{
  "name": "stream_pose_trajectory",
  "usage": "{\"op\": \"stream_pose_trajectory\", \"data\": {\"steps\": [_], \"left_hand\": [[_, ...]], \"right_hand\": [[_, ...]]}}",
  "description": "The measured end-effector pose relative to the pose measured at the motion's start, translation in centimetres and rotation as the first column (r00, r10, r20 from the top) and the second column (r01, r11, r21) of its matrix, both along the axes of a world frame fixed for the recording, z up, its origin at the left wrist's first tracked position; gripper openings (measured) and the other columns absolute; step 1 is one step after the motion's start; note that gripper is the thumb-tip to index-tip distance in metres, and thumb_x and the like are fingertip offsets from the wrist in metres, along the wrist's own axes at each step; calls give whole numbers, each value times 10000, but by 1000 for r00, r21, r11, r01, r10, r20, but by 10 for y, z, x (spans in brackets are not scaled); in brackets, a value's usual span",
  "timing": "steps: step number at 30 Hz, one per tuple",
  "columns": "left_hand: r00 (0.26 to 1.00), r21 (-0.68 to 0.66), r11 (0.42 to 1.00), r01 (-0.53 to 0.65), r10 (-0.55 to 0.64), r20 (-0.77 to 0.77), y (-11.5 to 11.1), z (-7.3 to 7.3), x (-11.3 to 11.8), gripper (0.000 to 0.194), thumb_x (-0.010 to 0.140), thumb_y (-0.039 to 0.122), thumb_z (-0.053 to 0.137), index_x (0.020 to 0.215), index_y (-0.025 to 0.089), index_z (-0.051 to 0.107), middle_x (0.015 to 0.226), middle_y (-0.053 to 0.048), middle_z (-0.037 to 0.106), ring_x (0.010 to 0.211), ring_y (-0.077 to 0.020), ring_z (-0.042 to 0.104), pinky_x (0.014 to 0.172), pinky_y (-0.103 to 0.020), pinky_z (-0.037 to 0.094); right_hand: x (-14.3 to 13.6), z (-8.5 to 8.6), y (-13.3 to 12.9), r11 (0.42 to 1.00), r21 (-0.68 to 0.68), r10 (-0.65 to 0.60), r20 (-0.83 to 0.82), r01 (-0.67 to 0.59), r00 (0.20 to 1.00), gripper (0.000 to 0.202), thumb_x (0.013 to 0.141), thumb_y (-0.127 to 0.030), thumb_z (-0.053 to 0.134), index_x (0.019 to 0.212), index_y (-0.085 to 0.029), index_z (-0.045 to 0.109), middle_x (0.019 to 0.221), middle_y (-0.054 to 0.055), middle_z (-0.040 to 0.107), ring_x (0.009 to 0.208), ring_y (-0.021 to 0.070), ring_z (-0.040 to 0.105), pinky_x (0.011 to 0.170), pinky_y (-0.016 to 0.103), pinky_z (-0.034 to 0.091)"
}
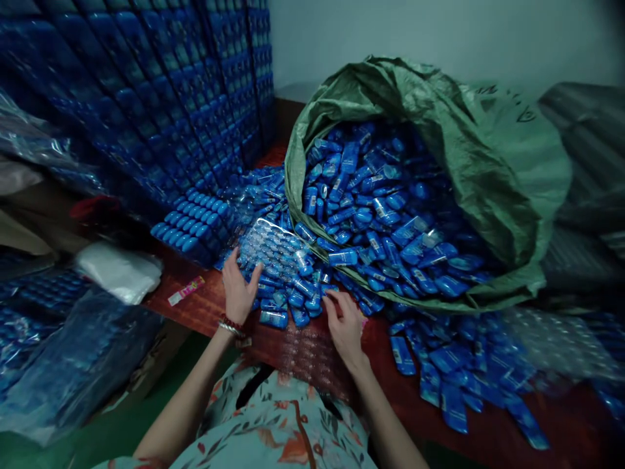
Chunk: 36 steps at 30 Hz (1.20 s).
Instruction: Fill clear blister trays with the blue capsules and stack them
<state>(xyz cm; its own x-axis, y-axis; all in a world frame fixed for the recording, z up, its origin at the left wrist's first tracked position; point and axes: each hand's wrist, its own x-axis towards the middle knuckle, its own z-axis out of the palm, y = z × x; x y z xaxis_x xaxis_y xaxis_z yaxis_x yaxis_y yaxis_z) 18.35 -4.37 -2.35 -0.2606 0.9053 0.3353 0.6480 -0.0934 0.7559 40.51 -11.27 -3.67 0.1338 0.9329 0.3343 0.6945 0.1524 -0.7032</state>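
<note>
My left hand [239, 290] is open, thumb and fingers spread beside a clear plastic blister tray [276, 238] that lies tilted on a heap of small blue bottles. Whether its fingertips touch the tray is hard to see. To the right, my right hand [344, 322] has bent fingers with a small gap to the thumb, at the edge of the loose blue bottles [295, 298]; I see nothing held in it. A second clear moulded tray [312, 355] lies on the reddish table [195, 293] between my forearms.
A large green woven sack [488, 163] lies open on its side, spilling blue bottles [375, 208]. Packed bottles stand in a tall stack [146, 85] at left, with a small block [193, 218] before it. More loose bottles [469, 365] and a plastic bag [120, 270] lie around.
</note>
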Motion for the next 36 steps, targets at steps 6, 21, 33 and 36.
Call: {"op": "stream_pose_trajectory", "data": {"steps": [6,21,33,36], "left_hand": [[976,-153,984,-94,121,181,51,-4,-10,633,768,398,587,1294,101,397,1155,-195,535,1074,-309,523,944,-497,386],[812,167,902,-398,262,522,68,65,-88,380,747,196,548,1122,156,497,981,-45,497,574,-61,546,577,-239,514],[834,336,788,-515,551,-13,32,73,-91,411,824,314,571,1199,170,485,1188,-110,442,1194,-320,393,1013,-540,305],[997,277,959,-54,68,-41,-11,54,-49,251,892,294,467,1129,258,544,1099,-43,539,1070,-234,505,947,-418,401]], "right_hand": [[-30,18,59,994,-96,51,-37,-55,998,374,882,-399,445,1179,-189,528,1102,105,618,901,214,581,825,376,430],[13,7,17,990,-139,-54,-311,10,949,375,830,-429,513,1112,-191,579,1021,101,646,906,223,609,791,369,500],[22,11,-12,985,-168,4,-140,-28,990,281,876,-389,459,1017,-211,625,1027,80,645,941,213,600,785,338,485],[26,9,-14,981,-190,5,-119,-28,993,271,880,-375,455,996,-203,630,1008,76,643,925,209,599,781,336,481]]}}
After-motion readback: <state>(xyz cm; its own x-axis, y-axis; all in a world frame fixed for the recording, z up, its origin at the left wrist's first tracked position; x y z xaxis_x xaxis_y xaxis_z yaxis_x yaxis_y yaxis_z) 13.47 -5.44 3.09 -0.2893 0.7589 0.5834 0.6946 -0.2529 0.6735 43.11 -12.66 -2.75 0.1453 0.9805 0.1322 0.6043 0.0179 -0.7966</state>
